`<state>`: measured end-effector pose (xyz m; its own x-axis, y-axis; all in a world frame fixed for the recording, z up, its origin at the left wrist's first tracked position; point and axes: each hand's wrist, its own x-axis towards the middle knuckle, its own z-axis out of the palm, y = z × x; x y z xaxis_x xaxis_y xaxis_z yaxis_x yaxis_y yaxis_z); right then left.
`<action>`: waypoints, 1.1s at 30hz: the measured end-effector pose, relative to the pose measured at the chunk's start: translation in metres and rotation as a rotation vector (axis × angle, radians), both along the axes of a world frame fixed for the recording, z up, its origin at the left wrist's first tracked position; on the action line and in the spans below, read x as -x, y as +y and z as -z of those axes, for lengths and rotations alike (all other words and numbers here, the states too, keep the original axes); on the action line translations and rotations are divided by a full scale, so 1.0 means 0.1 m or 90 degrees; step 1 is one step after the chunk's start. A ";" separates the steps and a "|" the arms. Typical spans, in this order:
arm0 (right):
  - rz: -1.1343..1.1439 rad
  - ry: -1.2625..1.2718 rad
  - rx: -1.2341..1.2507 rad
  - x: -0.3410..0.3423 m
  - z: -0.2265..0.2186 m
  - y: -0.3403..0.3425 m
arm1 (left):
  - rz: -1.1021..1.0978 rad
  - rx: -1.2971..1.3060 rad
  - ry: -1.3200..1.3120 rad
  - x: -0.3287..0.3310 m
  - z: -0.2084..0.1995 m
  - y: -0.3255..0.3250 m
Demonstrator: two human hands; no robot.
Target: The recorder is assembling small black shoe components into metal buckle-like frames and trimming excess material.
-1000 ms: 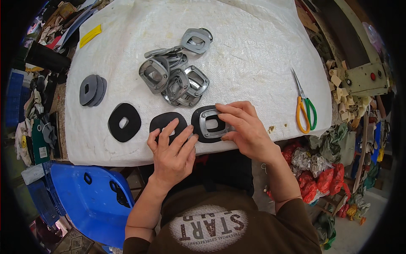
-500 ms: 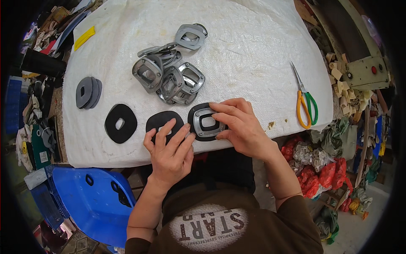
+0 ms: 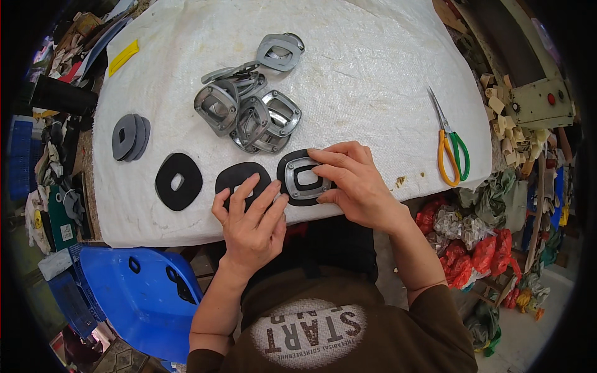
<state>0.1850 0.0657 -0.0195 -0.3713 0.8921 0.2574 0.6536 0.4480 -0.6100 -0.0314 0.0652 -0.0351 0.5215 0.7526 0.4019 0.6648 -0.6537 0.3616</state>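
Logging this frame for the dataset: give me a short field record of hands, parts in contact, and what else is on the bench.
surface: white cloth-covered table
left hand: fingers spread on a black oval pad
right hand: pressing a metal frame seated on a second black pad
spare pad: black pad with centre hole, lying apart to the left
grey stack: grey discs near the left edge
metal pile: loose metal frames behind the hands
tool: scissors, orange and green handles, untouched at right
below table: blue plastic seat
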 end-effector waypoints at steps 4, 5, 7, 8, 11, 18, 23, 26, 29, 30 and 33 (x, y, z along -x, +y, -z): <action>0.000 -0.006 0.004 0.00 0.00 0.00 | -0.001 -0.001 -0.001 0.00 0.00 0.00; 0.000 -0.005 0.004 0.00 0.00 0.00 | 0.000 -0.001 -0.001 0.00 0.00 0.00; 0.001 -0.002 -0.001 0.00 0.01 0.00 | -0.001 -0.001 0.000 0.00 0.00 0.00; 0.002 -0.002 -0.001 0.00 0.01 0.00 | 0.000 -0.001 0.000 0.00 0.00 0.00; 0.002 -0.007 -0.001 0.00 0.01 0.01 | 0.000 -0.008 0.001 0.00 0.01 0.00; -0.001 -0.029 -0.011 -0.01 0.01 0.02 | -0.012 -0.013 -0.007 -0.01 0.01 -0.01; -0.004 -0.036 -0.016 -0.01 0.01 0.02 | -0.011 -0.011 -0.005 0.00 0.00 -0.01; -0.005 -0.034 -0.015 -0.01 0.01 0.02 | -0.008 -0.001 -0.007 0.00 -0.02 -0.02; -0.006 -0.032 -0.015 0.00 0.01 0.03 | -0.005 -0.002 -0.018 0.00 -0.04 -0.03; -0.006 -0.032 -0.010 0.00 0.00 0.03 | 0.001 -0.002 -0.016 -0.01 -0.05 -0.02; -0.008 -0.031 -0.005 -0.01 0.00 0.03 | 0.009 -0.001 -0.009 -0.05 -0.09 0.00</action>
<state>0.1864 0.0689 -0.0199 -0.3949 0.8854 0.2451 0.6771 0.4608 -0.5738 -0.0266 0.0648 -0.0261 0.5267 0.7443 0.4107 0.6503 -0.6639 0.3692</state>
